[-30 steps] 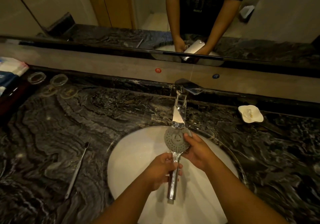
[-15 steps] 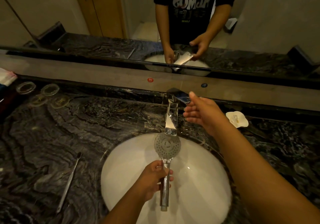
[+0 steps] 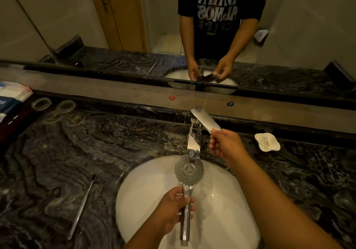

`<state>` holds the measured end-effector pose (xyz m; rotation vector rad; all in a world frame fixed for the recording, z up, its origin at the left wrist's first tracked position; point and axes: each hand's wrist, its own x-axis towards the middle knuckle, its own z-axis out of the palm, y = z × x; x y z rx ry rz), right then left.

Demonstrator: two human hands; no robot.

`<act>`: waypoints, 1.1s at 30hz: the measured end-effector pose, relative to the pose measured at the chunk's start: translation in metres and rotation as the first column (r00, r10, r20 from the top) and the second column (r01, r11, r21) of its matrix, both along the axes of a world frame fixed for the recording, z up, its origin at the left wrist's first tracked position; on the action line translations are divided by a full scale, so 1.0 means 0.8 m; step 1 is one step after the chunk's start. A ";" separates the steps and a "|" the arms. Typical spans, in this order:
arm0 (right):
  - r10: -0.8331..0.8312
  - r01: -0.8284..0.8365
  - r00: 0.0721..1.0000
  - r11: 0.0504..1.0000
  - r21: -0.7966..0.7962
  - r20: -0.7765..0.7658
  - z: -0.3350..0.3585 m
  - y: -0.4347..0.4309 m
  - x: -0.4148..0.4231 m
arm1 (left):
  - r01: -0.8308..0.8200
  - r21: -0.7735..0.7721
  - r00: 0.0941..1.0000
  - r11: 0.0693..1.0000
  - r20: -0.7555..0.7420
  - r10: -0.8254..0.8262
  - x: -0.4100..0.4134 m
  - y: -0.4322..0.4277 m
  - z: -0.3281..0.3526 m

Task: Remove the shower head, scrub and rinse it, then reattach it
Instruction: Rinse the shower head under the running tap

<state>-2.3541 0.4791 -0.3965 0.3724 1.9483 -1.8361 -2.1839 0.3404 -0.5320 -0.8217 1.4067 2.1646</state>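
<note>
The chrome shower head [image 3: 189,169] is held face up over the white basin [image 3: 221,200], its round perforated face right under the faucet spout [image 3: 193,144]. My left hand [image 3: 173,208] is closed around its chrome handle. A thin stream of water runs off the face into the basin. My right hand [image 3: 224,144] grips the tip of the faucet lever [image 3: 205,120], which is tilted up and swung to the right.
A toothbrush [image 3: 81,207] lies on the dark marble counter [image 3: 96,152] left of the basin. A white soap dish [image 3: 267,142] sits at the right. Clear glass coasters [image 3: 66,106] and folded packets [image 3: 11,96] are at the back left. A mirror runs behind the counter.
My right hand left the shower head's face, reached up to the faucet lever and lifted it. The lever now stands raised. My left hand kept hold of the handle.
</note>
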 end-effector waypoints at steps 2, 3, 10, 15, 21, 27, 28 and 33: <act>-0.003 0.003 1.000 1.000 -0.027 0.019 -0.004 0.005 0.001 | -0.009 0.001 1.000 1.000 0.000 0.009 0.001 0.001 0.002; -0.004 0.004 1.000 1.000 -0.027 0.022 -0.005 0.005 0.000 | -0.012 -0.001 1.000 1.000 -0.003 0.012 0.002 0.001 0.004; -0.054 0.062 0.993 0.995 -0.077 0.108 -0.012 0.008 0.007 | -0.039 0.024 0.999 0.999 0.022 0.039 0.006 0.005 0.019; -0.062 0.069 0.988 0.996 -0.049 0.143 -0.018 0.015 0.017 | -0.041 -0.008 0.998 0.999 0.042 0.042 0.014 0.008 0.028; 0.131 -0.139 0.977 0.989 0.039 0.171 -0.056 0.018 0.071 | -0.101 -0.041 0.995 0.994 0.024 0.102 0.028 0.004 0.042; 0.403 -0.429 0.883 0.901 0.065 0.242 -0.070 -0.006 0.112 | -0.249 -0.038 0.967 0.968 -0.055 0.247 0.041 -0.014 0.077; 0.445 -0.466 0.870 0.883 0.060 0.214 -0.066 -0.013 0.114 | -0.255 -0.033 0.964 0.966 -0.085 0.252 0.040 -0.018 0.086; 0.547 -0.544 0.837 0.835 -0.077 0.015 -0.022 -0.043 0.118 | -0.217 -0.083 0.947 0.973 -0.261 0.189 0.024 -0.030 0.137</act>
